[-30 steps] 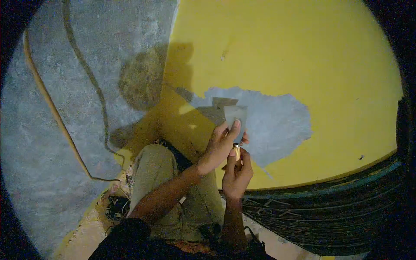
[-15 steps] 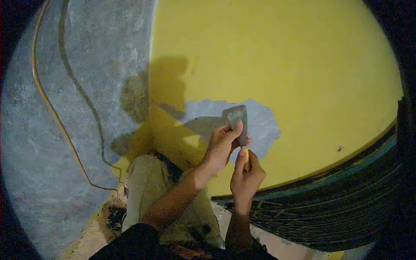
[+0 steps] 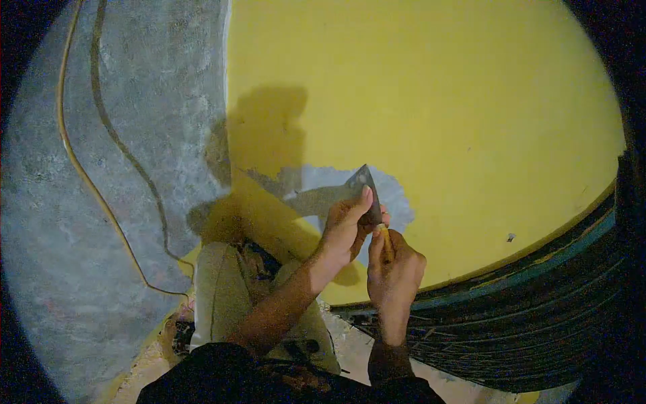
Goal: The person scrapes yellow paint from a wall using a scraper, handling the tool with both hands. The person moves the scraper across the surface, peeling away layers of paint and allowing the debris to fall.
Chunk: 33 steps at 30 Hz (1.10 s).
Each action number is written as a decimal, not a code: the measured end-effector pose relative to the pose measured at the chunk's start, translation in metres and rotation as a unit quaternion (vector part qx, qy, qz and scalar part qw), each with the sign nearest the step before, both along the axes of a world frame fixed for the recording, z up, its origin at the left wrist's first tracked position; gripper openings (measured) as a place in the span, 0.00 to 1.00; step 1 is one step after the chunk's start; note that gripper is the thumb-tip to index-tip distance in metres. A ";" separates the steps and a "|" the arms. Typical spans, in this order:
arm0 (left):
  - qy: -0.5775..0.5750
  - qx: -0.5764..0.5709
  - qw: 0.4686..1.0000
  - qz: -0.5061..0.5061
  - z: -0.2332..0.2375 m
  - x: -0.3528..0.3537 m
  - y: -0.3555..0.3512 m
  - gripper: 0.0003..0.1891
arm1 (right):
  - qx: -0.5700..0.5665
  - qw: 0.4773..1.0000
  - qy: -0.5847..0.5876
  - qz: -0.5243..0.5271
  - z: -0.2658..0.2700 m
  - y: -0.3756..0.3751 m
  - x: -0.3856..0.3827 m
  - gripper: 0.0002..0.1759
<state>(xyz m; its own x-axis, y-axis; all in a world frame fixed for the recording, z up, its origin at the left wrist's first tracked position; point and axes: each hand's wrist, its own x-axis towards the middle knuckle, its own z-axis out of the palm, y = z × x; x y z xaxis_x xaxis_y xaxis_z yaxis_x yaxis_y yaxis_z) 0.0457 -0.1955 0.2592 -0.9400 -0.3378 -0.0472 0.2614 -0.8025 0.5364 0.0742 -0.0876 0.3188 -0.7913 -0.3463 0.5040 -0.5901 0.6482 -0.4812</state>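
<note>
A putty knife (image 3: 368,195) with a grey metal blade and a yellow handle is held in front of the wall, blade up. My left hand (image 3: 344,225) pinches the blade, its thumb lying on the metal face. Below it, my right hand (image 3: 396,269) is wrapped round the yellow handle. Behind the blade, a ragged grey patch (image 3: 397,196) shows in the yellow wall surface (image 3: 431,101). Shadows of the hands and head fall across the patch and the yellow.
A thin cable (image 3: 94,192) hangs down the grey wall (image 3: 161,87) at the left. Dark ribbed material (image 3: 511,330) curves along the lower right. My bent knee (image 3: 219,269) is below, with a pale rough surface (image 3: 350,347) beside it. A small mark (image 3: 511,238) shows on the yellow.
The blade has turned, so it looks narrower with one corner pointing up. My right hand has shifted slightly right and tilted. The view has moved a little, and the shadows have shifted.
</note>
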 end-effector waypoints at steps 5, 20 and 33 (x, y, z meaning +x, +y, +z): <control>0.006 0.016 0.999 0.038 -0.014 -0.017 -0.022 0.23 | 0.025 0.997 0.056 0.049 -0.006 -0.028 -0.026 0.15; 0.020 0.022 0.999 -0.034 -0.020 -0.006 0.002 0.21 | -0.023 0.998 0.044 0.041 -0.012 -0.002 -0.002 0.12; -0.023 -0.065 0.998 0.009 -0.004 -0.001 -0.028 0.26 | 0.005 0.996 0.070 0.049 -0.019 -0.039 -0.021 0.12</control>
